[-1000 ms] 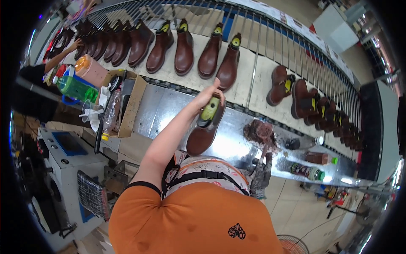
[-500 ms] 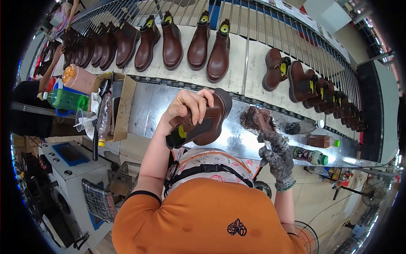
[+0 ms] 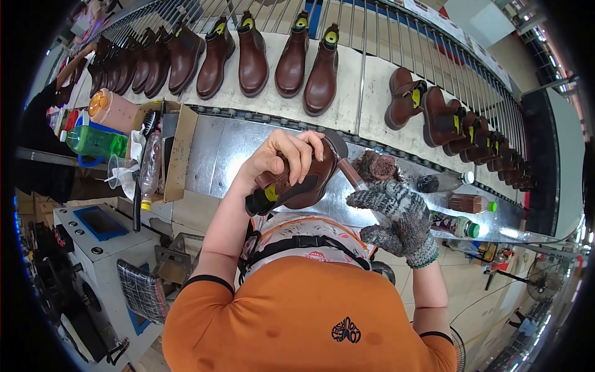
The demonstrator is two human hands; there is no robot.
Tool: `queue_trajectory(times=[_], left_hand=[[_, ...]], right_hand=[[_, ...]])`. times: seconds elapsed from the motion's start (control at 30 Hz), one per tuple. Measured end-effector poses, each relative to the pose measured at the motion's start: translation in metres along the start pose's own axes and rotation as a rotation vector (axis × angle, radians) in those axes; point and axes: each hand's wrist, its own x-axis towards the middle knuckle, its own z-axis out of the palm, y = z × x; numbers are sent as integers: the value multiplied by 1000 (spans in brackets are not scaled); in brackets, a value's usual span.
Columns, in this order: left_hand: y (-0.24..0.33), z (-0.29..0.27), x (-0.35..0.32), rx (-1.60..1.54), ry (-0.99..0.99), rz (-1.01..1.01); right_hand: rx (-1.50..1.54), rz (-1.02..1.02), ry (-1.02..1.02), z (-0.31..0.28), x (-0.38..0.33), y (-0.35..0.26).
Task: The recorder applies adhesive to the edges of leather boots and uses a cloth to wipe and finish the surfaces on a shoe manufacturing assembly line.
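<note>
My bare left hand is closed around a brown leather ankle boot, holding it tilted above the metal bench. The boot's yellow-lined opening points toward the lower left and its dark sole toward the upper right. My right hand, in a grey knitted glove, grips a narrow hand tool with a flat brown end. That end is at the boot's sole edge; whether they touch is unclear. The glove hides most of the handle. Just beyond the glove lies a fluffy dark brown pad with a reddish-brown middle.
Brown boots stand in a row on the pale conveyor behind the bench. Several bottles lie at right. A cardboard box with brushes and a bottle stands left, near a pink jug. Another person's arm reaches in at far left.
My right hand has moved left from the fluffy pad, bringing the tool's brown end to the boot's sole edge. The left hand still holds the boot, nearly in place.
</note>
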Motion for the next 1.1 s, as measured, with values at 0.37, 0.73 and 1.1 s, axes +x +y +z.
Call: queue_trajectory(times=[0.37, 0.73, 1.1], left_hand=[[-1, 4, 0, -30, -10, 4], [-2, -18, -7, -37, 42, 23], [-23, -79, -38, -162, 184, 157]], right_hand=[[27, 43, 24, 1, 4, -1], [140, -82, 78, 14, 16, 11], [298, -102, 255, 88, 55, 18]])
